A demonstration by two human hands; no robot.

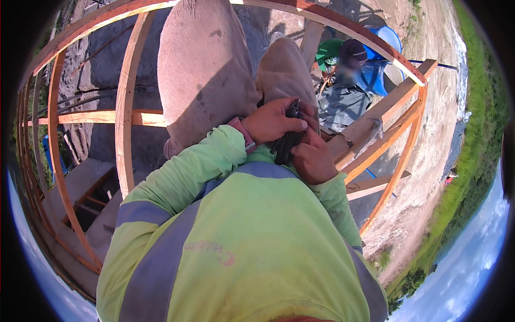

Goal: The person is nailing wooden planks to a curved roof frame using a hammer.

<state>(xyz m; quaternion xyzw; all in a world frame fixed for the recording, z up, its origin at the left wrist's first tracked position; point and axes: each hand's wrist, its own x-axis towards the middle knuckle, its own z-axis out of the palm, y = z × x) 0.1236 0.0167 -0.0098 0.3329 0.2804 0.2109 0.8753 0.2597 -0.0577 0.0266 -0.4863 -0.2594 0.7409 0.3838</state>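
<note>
In front of my waist, between my thighs, both hands meet at a dark bundle (pixel 284 148) that looks like thin black strands or strips; its exact kind is hard to make out. My left hand (pixel 272 121) is closed over its upper part, with the thumb pointing across to the right. Close below and to the right, my right hand (pixel 315 159) has its fingers bent against the bundle, near the left fingertips. The hands partly hide what they hold. A reddish band (pixel 241 131) shows at my left wrist.
Timber framing (pixel 126 102) surrounds me, with a sloping beam (pixel 375 121) close to my right hand. Below at the right, another person (pixel 351 56) is beside blue barrels (pixel 381 78) and a dark sheet (pixel 343 104). A concrete structure (pixel 88 182) stands at lower left.
</note>
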